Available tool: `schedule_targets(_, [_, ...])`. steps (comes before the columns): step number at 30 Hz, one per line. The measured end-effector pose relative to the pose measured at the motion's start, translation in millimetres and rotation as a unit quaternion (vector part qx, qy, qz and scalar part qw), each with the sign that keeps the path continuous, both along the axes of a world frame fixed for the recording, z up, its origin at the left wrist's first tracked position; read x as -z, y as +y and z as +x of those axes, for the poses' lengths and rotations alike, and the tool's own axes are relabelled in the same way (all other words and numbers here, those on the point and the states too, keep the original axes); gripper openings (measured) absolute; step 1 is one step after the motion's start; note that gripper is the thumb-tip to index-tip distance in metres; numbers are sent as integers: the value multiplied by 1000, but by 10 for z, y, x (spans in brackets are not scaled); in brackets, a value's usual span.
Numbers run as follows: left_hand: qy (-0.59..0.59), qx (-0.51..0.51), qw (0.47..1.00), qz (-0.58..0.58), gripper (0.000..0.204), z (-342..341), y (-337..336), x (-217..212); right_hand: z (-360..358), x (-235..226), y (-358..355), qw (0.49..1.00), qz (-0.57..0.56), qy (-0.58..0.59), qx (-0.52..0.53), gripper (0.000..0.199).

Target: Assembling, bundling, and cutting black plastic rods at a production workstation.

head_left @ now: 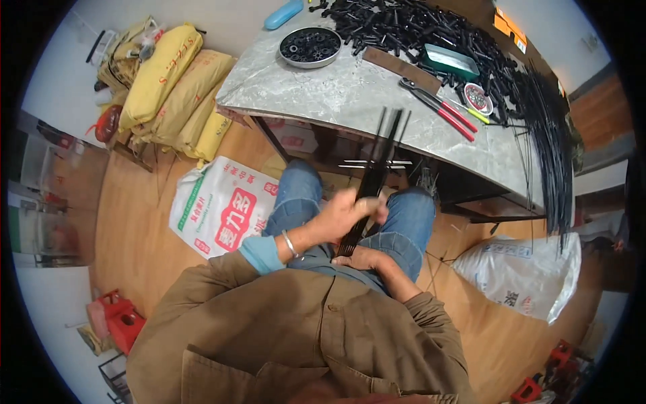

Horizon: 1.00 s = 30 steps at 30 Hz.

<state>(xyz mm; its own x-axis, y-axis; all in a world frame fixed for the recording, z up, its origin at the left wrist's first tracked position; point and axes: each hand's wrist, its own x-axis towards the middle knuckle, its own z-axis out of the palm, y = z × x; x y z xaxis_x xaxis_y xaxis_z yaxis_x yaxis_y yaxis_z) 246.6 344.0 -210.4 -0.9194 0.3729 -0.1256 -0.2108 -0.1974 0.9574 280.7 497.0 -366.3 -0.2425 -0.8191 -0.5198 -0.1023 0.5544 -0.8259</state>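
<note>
A bundle of thin black rods (371,180) stands slanted over my lap, its upper ends fanned out and smeared by motion. My left hand (346,214), with a bracelet on the wrist, is closed around the middle of the bundle; its fingertips are blurred. Lower down, my right hand (363,258) grips the bundle's bottom end close to my waist, some of its fingers hidden. In front of me is the grey marble-patterned table (303,94), whose near edge lies beyond the bundle's upper ends.
On the table are a bowl of black rings (309,47), a heap of black parts (397,27), red-handled cutters (447,114), a green tray (451,62) and long black rods (548,148) overhanging the right edge. Yellow sacks (161,77) lie left; white sacks (225,205) are on the floor.
</note>
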Motion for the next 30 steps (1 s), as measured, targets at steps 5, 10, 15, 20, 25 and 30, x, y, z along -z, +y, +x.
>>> schedule_targets(5, [-10, 11, 999, 47, 26, -168, 129, -330, 5, -269, 56, 998, -13, -3, 66, 47])
schedule_targets(10, [16, 38, 999, 34, 39, -88, 248, -314, -931, -1705, 804, 963, -167, -1, 210, 39])
schedule_targets(15, [-22, 81, 992, 98, 61, -43, 440, -359, -1028, -2587, 628, 792, -494, 36, 357, 59])
schedule_targets(20, [-130, 22, 986, 102, 44, -166, 328, -185, -345, -2823, 656, 815, -548, 87, 168, 48])
schedule_targets(25, [-133, -9, 987, 91, 36, 7, 292, -361, -735, -2593, 470, 812, -275, 184, 481, 29])
schedule_targets(30, [-107, -8, 989, 99, 34, 45, 339, -393, -743, -2190, 545, 842, -100, 353, 396, 13])
